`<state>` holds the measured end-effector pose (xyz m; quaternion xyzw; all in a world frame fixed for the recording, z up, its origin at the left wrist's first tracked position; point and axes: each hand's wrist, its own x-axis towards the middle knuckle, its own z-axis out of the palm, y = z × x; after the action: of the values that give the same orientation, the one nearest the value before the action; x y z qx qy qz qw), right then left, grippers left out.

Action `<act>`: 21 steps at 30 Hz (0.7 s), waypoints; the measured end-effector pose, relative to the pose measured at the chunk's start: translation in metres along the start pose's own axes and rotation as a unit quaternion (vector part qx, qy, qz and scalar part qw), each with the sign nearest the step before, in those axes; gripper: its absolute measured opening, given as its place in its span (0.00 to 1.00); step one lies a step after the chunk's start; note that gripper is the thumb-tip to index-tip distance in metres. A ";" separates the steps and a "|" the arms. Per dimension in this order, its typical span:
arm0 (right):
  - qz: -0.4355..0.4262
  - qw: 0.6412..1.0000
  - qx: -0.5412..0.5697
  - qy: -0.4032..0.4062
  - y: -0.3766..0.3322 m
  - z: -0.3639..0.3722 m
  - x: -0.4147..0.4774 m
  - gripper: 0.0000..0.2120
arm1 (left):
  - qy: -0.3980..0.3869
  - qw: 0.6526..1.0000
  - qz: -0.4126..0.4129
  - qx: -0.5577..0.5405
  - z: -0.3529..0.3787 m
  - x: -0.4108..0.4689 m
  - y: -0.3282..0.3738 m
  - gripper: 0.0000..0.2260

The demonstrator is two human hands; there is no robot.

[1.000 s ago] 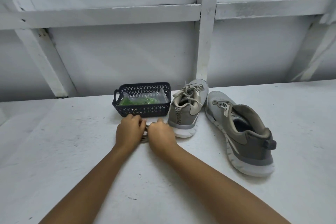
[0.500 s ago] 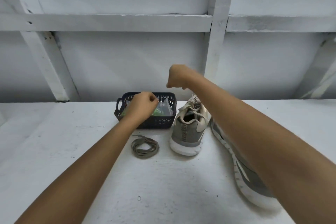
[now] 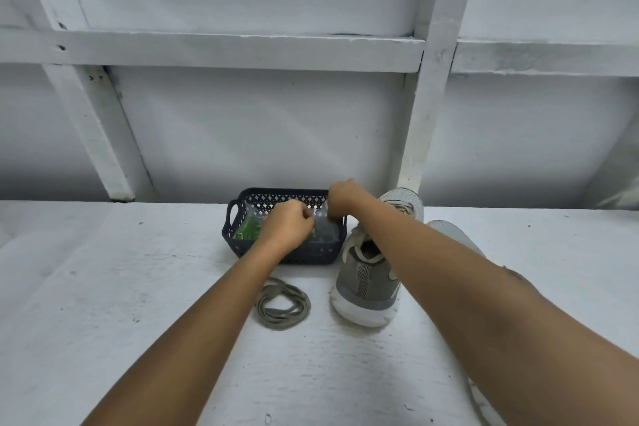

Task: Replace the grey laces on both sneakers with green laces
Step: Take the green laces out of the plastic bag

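Right hand dropped to basket

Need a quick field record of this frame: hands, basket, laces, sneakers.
left hand: closed, over the basket, pinching the clear plastic bag
right hand: closed, at the bag's right end, above the basket's right rim
dark blue perforated plastic basket: on the white table, by the wall
clear plastic bag of green laces: inside the basket
coiled grey lace: loose on the table, in front of the basket
near grey sneaker: right of the basket, still laced
second grey sneaker: mostly hidden behind the right forearm
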<state>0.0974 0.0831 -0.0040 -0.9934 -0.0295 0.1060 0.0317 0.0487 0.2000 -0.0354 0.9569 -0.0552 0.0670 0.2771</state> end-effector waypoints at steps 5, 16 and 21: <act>-0.009 0.996 0.081 0.021 0.006 -0.017 -0.017 0.14 | 0.012 1.000 0.002 -0.028 -0.003 -0.001 0.006 0.08; 0.004 0.772 0.632 -0.069 0.023 -0.080 -0.067 0.11 | 0.027 0.931 -0.071 -0.357 -0.066 -0.004 0.061 0.06; -0.044 0.704 0.706 -0.064 0.048 -0.095 -0.098 0.09 | 0.002 0.917 -0.029 -0.397 -0.087 -0.019 0.094 0.08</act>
<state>0.0249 0.0232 0.1057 -0.6687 0.0083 0.1581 0.7264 0.0084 0.1692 0.0833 0.7691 -0.0493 0.0335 0.6364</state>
